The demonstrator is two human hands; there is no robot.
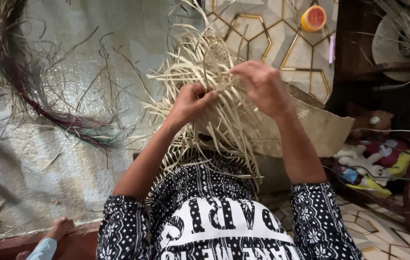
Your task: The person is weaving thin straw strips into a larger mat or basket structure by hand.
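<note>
Covering most of the floor is a pale woven mat (70, 72), strewn with loose fibres and a dark reddish bundle (46, 110) at the left. Held up above the person's lap is the weave (310, 125), a half-made piece of flat straw, its finished sheet hanging to the right and its loose strips (190, 72) fanning up and left. It looks light and springy, stiff enough to hold a curve yet likely to crease or split if pinched hard, so the sound place to hold it seems the woven edge where the strips begin. The left hand (193, 102) is clenched on a few strips at that edge. The right hand (262, 86) has its grip pinched on strips just beside it. Toys (373, 163) lie at the right, and an orange tub (313, 18) sits farther off on the tiled floor.
</note>
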